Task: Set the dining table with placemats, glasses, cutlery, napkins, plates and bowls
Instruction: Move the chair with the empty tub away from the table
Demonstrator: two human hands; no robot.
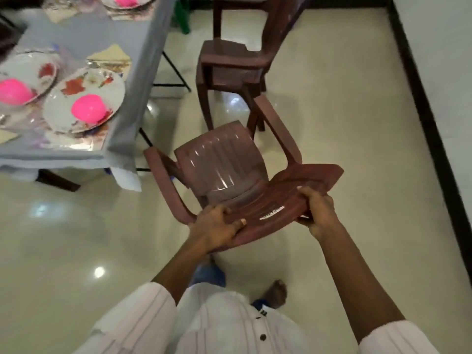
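At frame centre, brown armchair (224,169), left hand (215,227) fingers gripping backrest edge at 6 o'clock, right hand (318,209) fingers gripping it at 4 o'clock, bench (84,29) at 10 o'clock.

You see two chairs (229,172) (229,62), three plates (84,98) (33,70) (143,3), three pink bowls (88,108) (14,92) (125,0) and one table (102,34), the tableware all in the upper left of the frame.
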